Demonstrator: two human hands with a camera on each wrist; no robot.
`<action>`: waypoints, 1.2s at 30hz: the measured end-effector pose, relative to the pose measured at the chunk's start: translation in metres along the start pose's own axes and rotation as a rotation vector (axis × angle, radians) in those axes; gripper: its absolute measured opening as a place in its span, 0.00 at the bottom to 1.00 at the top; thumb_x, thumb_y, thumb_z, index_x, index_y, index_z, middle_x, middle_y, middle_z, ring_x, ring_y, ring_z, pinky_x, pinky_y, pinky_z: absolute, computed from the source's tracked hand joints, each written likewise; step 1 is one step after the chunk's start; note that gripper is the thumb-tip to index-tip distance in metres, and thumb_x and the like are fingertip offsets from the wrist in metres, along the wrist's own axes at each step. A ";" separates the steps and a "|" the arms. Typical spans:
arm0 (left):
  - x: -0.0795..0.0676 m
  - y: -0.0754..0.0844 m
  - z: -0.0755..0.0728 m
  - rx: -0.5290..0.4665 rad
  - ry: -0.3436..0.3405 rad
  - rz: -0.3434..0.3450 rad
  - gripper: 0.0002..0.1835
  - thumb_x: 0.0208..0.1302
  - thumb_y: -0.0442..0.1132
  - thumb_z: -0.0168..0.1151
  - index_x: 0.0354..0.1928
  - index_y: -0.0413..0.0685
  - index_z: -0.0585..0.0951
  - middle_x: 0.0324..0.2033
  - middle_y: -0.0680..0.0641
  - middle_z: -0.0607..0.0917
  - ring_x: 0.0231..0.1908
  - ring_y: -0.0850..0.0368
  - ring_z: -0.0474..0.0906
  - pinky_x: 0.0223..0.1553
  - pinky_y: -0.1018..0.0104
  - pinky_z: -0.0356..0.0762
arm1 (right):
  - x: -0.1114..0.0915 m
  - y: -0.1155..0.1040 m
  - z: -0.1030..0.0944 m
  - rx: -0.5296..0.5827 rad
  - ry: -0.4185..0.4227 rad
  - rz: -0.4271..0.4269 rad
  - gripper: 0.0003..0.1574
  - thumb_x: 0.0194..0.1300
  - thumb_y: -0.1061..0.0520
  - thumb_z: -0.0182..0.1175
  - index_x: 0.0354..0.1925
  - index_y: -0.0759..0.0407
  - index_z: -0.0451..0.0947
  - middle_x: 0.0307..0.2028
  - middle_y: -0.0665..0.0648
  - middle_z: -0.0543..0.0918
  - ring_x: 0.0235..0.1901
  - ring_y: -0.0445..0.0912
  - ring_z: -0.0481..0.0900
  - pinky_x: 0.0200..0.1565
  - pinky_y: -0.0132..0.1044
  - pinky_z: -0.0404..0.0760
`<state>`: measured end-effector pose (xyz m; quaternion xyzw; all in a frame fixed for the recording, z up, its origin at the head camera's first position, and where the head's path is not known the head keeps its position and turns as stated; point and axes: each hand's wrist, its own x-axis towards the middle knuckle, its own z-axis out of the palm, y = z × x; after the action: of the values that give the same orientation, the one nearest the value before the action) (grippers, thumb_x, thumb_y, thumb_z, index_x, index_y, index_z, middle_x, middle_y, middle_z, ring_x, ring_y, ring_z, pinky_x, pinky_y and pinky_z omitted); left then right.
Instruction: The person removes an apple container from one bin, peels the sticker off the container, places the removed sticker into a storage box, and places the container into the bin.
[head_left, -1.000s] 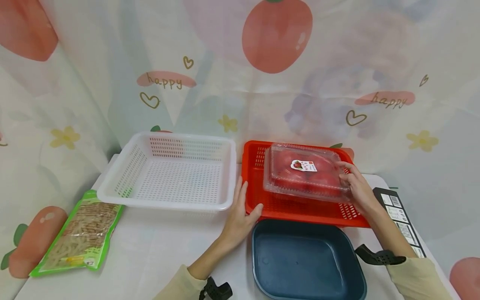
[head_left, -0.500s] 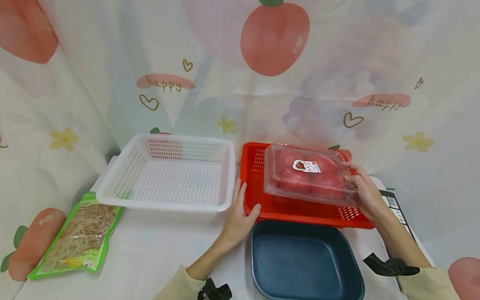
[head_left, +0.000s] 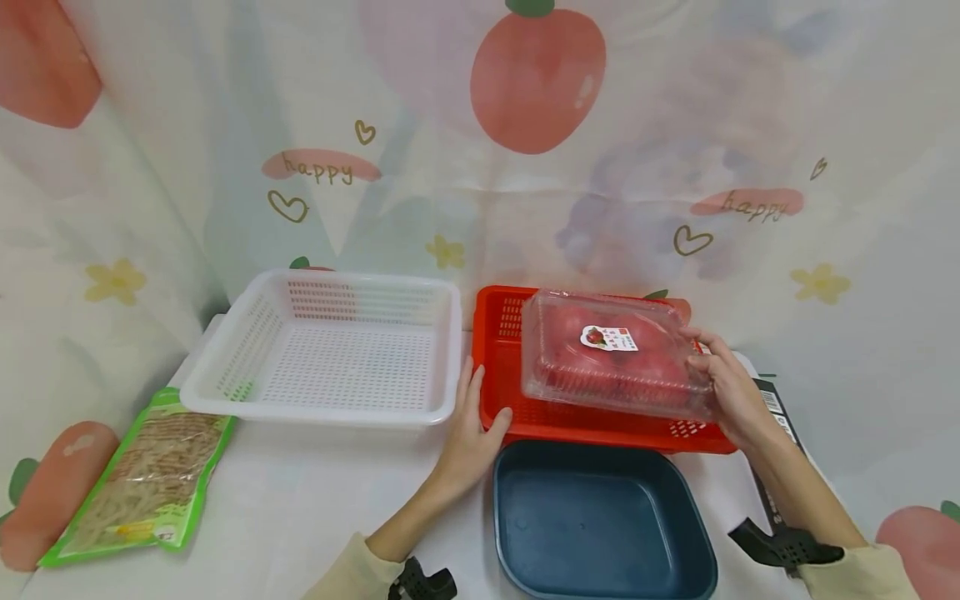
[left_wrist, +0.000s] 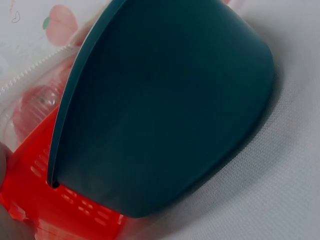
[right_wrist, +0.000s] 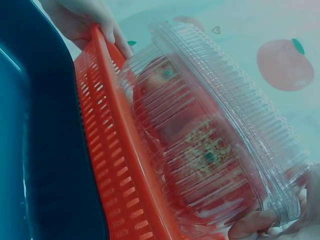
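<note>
A clear plastic clamshell box (head_left: 600, 367) of round red tomatoes (right_wrist: 207, 157) lies tilted over the red basket (head_left: 540, 421), its label facing up. My right hand (head_left: 735, 392) grips the box's right end, thumb on the near side. The box's right end sticks up over the basket rim. At the basket's left front corner, my left hand (head_left: 471, 437) holds the rim. In the right wrist view, fingers of that left hand (right_wrist: 92, 22) hook over the rim. Whether the box's underside touches the basket floor is hidden.
A white perforated basket (head_left: 322, 408) stands left of the red one. Close in front of the red basket sits a dark blue tub (head_left: 600, 517). A green-edged bag of brownish strips (head_left: 142, 475) lies at far left. Under the right arm is a black-and-white printed sheet (head_left: 776, 408).
The right hand and the box's right end have come slightly down and nearer. The left hand stays on the basket corner. The whole view has shifted a little.
</note>
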<state>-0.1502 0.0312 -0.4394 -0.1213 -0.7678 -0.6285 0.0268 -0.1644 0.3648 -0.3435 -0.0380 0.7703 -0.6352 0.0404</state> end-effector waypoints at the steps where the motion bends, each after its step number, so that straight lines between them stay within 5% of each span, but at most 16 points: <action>1: 0.000 0.000 0.000 0.002 0.002 0.001 0.44 0.65 0.42 0.59 0.77 0.56 0.46 0.77 0.60 0.41 0.73 0.54 0.48 0.61 0.54 0.74 | -0.002 0.000 0.000 -0.001 0.003 0.000 0.26 0.76 0.52 0.44 0.68 0.38 0.56 0.54 0.43 0.68 0.42 0.36 0.77 0.39 0.32 0.84; 17: 0.000 0.003 -0.003 0.000 0.001 0.002 0.46 0.64 0.44 0.61 0.77 0.58 0.45 0.76 0.61 0.41 0.73 0.55 0.50 0.60 0.55 0.75 | -0.028 -0.011 0.001 0.048 0.020 -0.008 0.24 0.76 0.55 0.42 0.67 0.38 0.56 0.54 0.43 0.67 0.43 0.36 0.78 0.39 0.32 0.84; 24: -0.001 0.003 -0.002 -0.025 -0.001 0.010 0.46 0.64 0.44 0.62 0.77 0.58 0.46 0.76 0.61 0.41 0.73 0.53 0.51 0.59 0.53 0.75 | -0.046 -0.013 0.009 -0.017 0.062 -0.020 0.27 0.76 0.54 0.42 0.69 0.39 0.55 0.55 0.42 0.65 0.45 0.37 0.77 0.39 0.33 0.84; 36: -0.003 0.009 -0.001 -0.066 0.017 -0.033 0.40 0.67 0.46 0.59 0.76 0.59 0.51 0.77 0.59 0.42 0.73 0.52 0.49 0.65 0.46 0.67 | -0.075 -0.012 0.023 -0.008 0.129 -0.003 0.27 0.76 0.55 0.43 0.69 0.38 0.55 0.58 0.40 0.61 0.48 0.36 0.73 0.41 0.30 0.83</action>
<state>-0.1455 0.0311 -0.4307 -0.1041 -0.7484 -0.6547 0.0191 -0.0874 0.3480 -0.3347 0.0017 0.7737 -0.6335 -0.0103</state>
